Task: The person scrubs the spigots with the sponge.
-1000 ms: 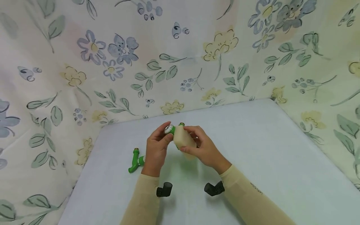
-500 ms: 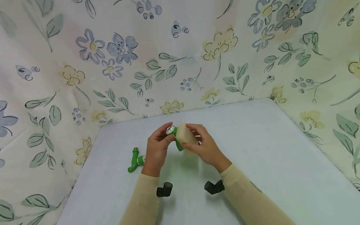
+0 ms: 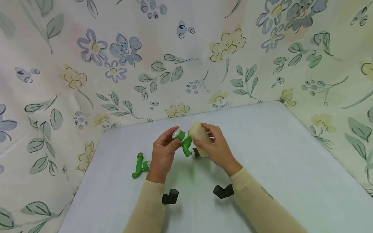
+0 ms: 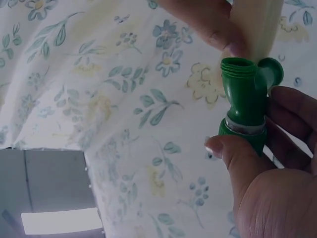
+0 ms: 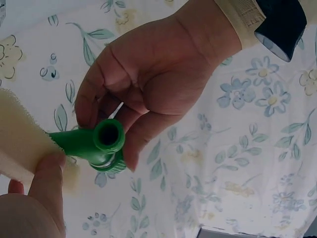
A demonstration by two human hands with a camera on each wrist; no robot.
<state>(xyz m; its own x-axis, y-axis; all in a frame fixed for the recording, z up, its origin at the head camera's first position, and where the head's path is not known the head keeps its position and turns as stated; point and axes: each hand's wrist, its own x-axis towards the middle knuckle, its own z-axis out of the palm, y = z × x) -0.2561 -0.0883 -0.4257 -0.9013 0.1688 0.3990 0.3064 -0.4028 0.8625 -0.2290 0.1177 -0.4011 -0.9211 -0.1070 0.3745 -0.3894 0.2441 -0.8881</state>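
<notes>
Green held tap (image 5: 77, 143) shows everywhere; second tap (image 3: 139, 166), head view only.

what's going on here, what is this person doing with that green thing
A person holds a green tap up over the table, gripping its handle end with the left hand. The right hand holds a cream sponge, which appears to be up against the tap's body. A second green tap lies on the table, to the left of the left hand.
</notes>
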